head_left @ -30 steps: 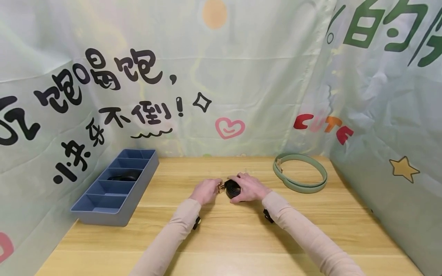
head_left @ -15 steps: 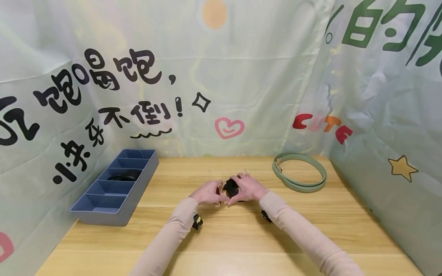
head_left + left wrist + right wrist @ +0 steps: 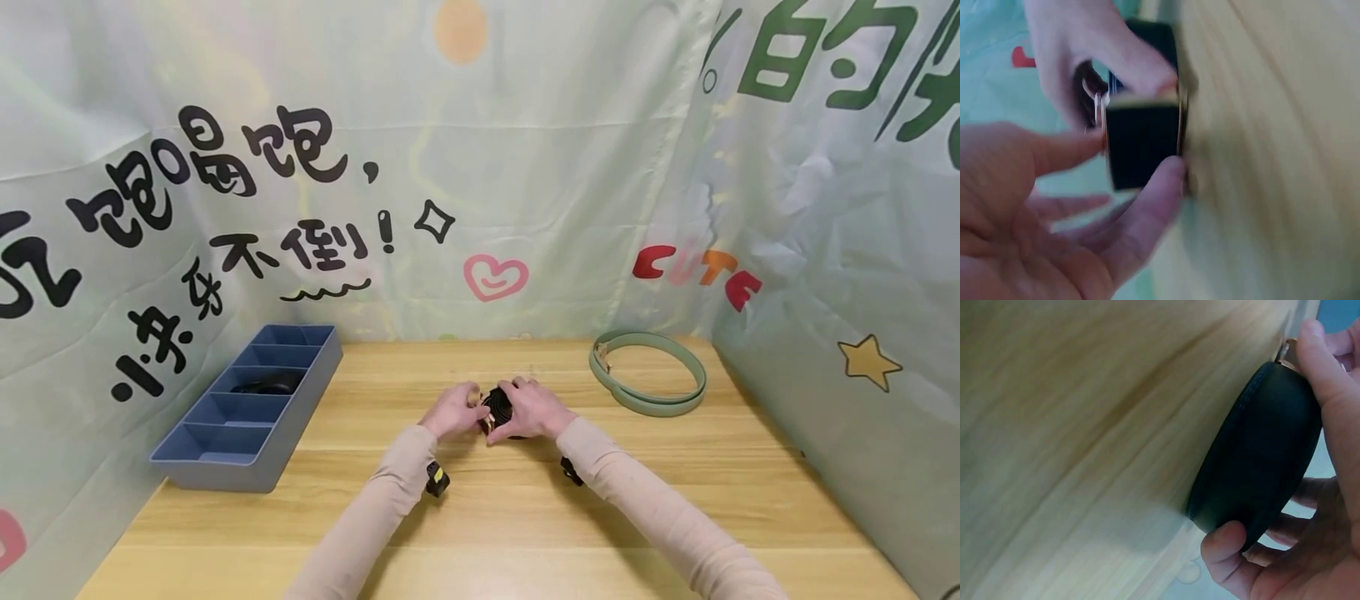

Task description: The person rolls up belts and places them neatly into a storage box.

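Right fingers (image 3: 1225,542) curl round coiled belt (image 3: 1257,450).

Since a second ago, we have brought the gold buckle (image 3: 491,423) in our left hand (image 3: 452,410) against the side of the coiled black belt (image 3: 498,404); our right hand's thumb (image 3: 497,435) has shifted to the buckle.

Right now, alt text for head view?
Left hand and right hand hold a coiled black belt at a wooden table. A blue divided tray with a black item inside stands left; a looped green belt lies right.
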{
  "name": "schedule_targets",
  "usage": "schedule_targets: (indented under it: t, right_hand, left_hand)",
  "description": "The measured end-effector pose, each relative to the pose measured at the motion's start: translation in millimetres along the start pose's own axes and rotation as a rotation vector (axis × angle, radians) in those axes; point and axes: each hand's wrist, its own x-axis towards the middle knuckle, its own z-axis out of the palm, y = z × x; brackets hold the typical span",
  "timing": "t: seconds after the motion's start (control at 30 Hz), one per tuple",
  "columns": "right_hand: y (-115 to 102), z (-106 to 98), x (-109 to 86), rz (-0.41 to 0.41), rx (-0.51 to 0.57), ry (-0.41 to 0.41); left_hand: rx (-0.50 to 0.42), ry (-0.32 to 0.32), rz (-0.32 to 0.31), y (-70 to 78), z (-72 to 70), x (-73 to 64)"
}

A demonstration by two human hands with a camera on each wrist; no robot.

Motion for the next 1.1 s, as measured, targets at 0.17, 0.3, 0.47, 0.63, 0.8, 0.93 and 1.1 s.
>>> schedule_targets:
  t: [0.17,0.3,0.47,0.63,0.8,0.93,1.1]
  right_hand:
    - [1,-2,-0.8,-0.017,0.014,-0.024]
    - [2,-1,-0.4,-0.021,0.035,-0.034]
    - [4,-1,0.6,-0.012,0.042,-0.065]
    - [6,-3,0.2,-0.039,0.068,-0.103]
    - [10,-4,0.5,-0.084,0.130,-0.104]
    - [11,-4,1.2,-0.101,0.182,-0.112]
    - [11,-3,1.6,-0.133,0.205,-0.100]
  left_hand:
    - [0.166,-0.104,0.142,-1.0,-11.2,2.0]
    - [0.278,-0.175,0.254,-1.9,-12.1,2.2]
    - [0.475,-0.185,0.360,0.6,-4.0,1.5]
    - [0.487,-0.121,0.269,5.7,1.8,-0.8]
    - [0.497,-0.105,0.245,6.1,0.7,0.4]
    - [0.510,-0.128,0.244,2.5,-2.8,1.5]
    - [0.465,-0.165,0.241,-5.7,-6.1,4.1]
